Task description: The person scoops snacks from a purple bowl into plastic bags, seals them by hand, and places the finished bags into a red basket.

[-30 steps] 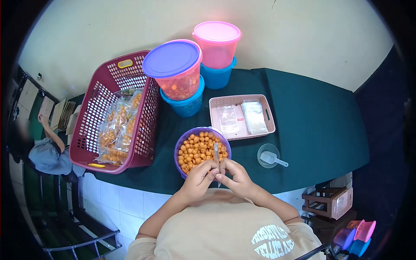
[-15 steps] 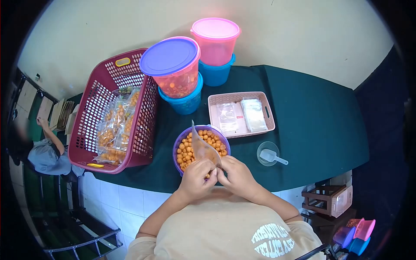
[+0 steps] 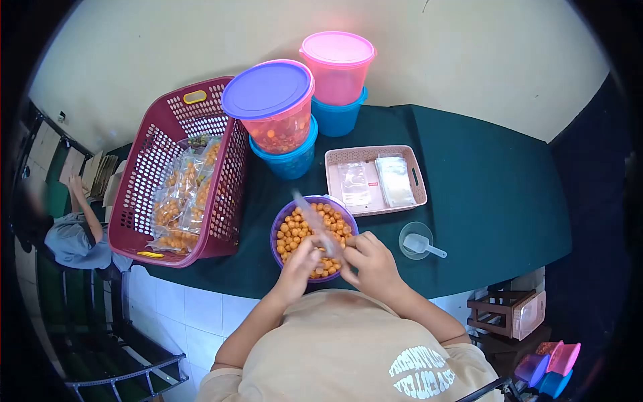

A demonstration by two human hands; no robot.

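Observation:
A clear plastic bag (image 3: 313,218), blurred by motion, stands tilted above a purple tub (image 3: 274,242) of round orange snack balls (image 3: 289,233). My left hand (image 3: 299,269) pinches the bag's near end over the tub's front part. On the other side of that end is my right hand (image 3: 372,266), its thumb and fingers closed at the bag's edge; the exact grip is smeared. Whether anything lies inside the bag cannot be made out.
Left of the tub stands a maroon basket (image 3: 228,221) with filled snack bags (image 3: 177,201). Stacked lidded tubs (image 3: 281,127) rise behind. A pink tray (image 3: 378,209) holds flat plastic bags (image 3: 395,182). A scoop (image 3: 418,243) rests in a clear cup (image 3: 404,234). Another person (image 3: 74,234) sits far left.
My hands have moved slightly apart, uncovering more snack balls at the tub's front. The bag has turned to a narrower, blurred shape. The whole view has shifted a little.

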